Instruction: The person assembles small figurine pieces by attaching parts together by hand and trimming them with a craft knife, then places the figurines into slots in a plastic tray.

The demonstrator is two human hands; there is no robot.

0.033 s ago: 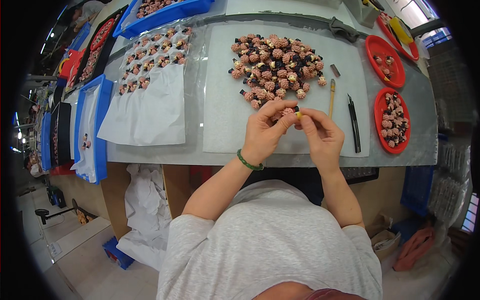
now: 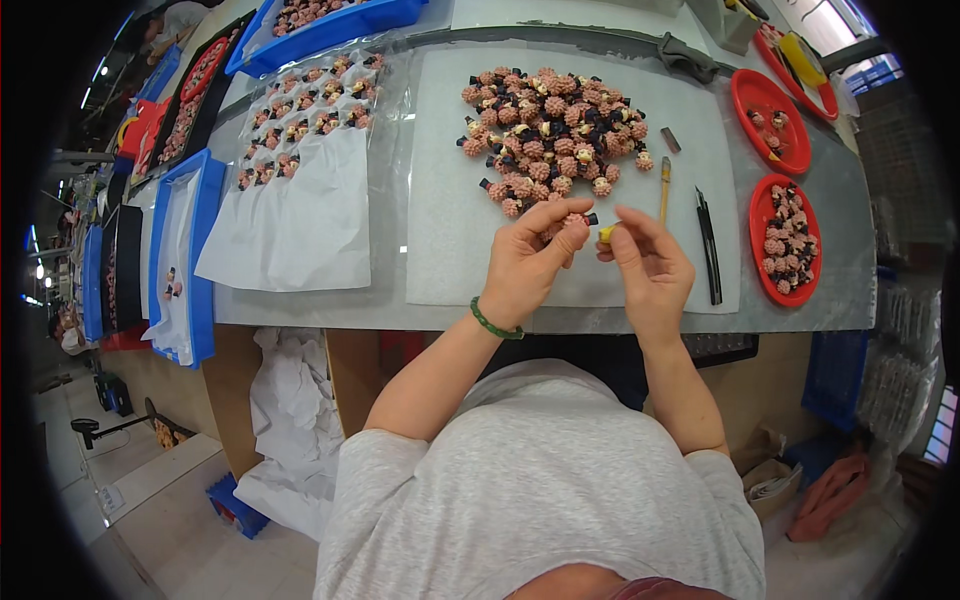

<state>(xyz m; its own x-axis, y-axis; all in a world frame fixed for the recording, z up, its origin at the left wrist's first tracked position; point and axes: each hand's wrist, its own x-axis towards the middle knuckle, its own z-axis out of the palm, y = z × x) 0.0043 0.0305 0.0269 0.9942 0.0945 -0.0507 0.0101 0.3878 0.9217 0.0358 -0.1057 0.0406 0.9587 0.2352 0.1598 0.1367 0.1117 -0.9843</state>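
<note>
Between my left hand's (image 2: pixel 530 250) thumb and fingers is a small pink figurine (image 2: pixel 572 219) with a knobbly, curly surface and a dark end pointing right. A small yellow piece (image 2: pixel 606 234), its kind too small to make out, is pinched in the fingertips of my right hand (image 2: pixel 652 262). A narrow gap separates the two hands, both held over the white mat (image 2: pixel 450 250) near its front edge. Just beyond them lies a heap of similar figurines (image 2: pixel 555 130), pink with black and cream parts.
Right of the heap lie a thin wooden-handled tool (image 2: pixel 665 190), dark pen-like tools (image 2: pixel 709 245) and a small grey block (image 2: pixel 670 140). Red dishes (image 2: pixel 754 240) with figurines stand farther right. On the left are a white sheet (image 2: pixel 290 240) with rows of figurines and a blue tray (image 2: pixel 205 250).
My right hand has drawn slightly right, away from the figurine, with the yellow piece in its fingertips. The figurine's dark end now shows more fully. My left hand stays almost in place.
</note>
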